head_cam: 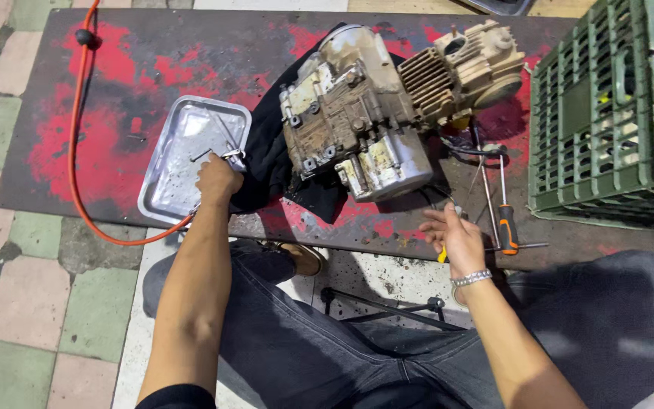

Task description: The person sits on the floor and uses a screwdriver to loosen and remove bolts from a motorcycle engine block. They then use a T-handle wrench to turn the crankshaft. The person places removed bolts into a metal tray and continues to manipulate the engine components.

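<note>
Head view: left hand [217, 180] rests at the near right corner of the metal tray [172, 178], fingers curled on a small metal part, not identifiable; right hand [456, 236] lies spread beside the screwdriver [506, 220], whose long axis runs away from the person; engine [376, 106] sits between both hands on the table [62, 151].

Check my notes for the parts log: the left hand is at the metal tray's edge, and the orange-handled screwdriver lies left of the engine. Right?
Not quite. In the head view the orange-handled screwdriver lies right of the engine, near the right hand. The left hand is indeed at the metal tray's edge.
</note>
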